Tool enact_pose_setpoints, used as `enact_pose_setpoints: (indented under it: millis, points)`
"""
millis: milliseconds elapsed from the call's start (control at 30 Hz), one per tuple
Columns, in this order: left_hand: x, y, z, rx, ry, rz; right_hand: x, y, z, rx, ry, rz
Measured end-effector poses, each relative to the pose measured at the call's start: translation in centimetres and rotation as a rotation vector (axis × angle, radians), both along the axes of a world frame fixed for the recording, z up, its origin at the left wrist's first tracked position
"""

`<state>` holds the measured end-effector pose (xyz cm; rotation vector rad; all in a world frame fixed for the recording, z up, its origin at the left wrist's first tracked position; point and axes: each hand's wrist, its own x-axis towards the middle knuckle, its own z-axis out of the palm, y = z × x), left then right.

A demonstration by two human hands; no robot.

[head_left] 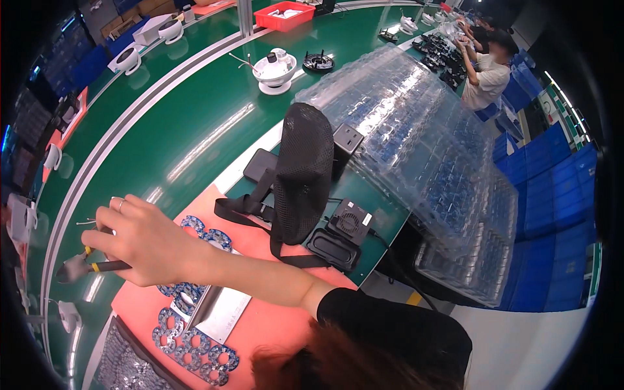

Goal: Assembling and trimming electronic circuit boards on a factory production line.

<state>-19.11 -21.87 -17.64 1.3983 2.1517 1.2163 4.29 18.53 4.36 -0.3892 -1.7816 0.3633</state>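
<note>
- My hand [140,237] reaches over the left edge of the pink mat [273,318], fingers curled shut around a tool [97,265] with yellow bands; its grey tip points toward the green belt [169,130].
- I cannot tell which hand this is; the other is out of view.
- Risk: my forearm hangs above the blue ring boards [195,344] lying on the mat; a dropped wrist could scatter them.
- Risk: the black mesh fan [302,172] stands at the mat's far edge, and its strap could snag.
- Containers: clear stacked trays [416,143] at the table's right hold small blue parts; a red bin [284,14] at the far edge holds white items.
</note>
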Motion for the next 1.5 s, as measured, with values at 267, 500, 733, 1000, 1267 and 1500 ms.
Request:
enact_pose_setpoints:
  millis: [267,500,733,1000,1267,1500]
  points:
    - [-2.6,-9.0,0.2,-0.192,0.081,0.333,0.0,1.2,0.0,-0.033,0.054,-0.019]
    - [-5.0,-10.3,0.0,-0.320,0.129,0.474,0.1,-0.9,1.4,0.030,0.070,0.069]
    - [-5.5,-13.1,3.3,-0.478,0.186,0.686,0.1,1.6,5.1,0.077,0.203,0.094]
    - [10.1,-6.0,25.4,0.134,0.869,0.940,3.8,12.3,9.7,0.155,-0.063,0.023]
    - [8.9,26.8,28.5,0.471,0.822,0.108,4.0,23.1,-0.6,0.268,-0.917,-0.255]
    - [1.4,42.4,16.5,-0.097,0.539,-0.154,-2.1,22.6,-3.0,0.660,-0.996,-0.187]
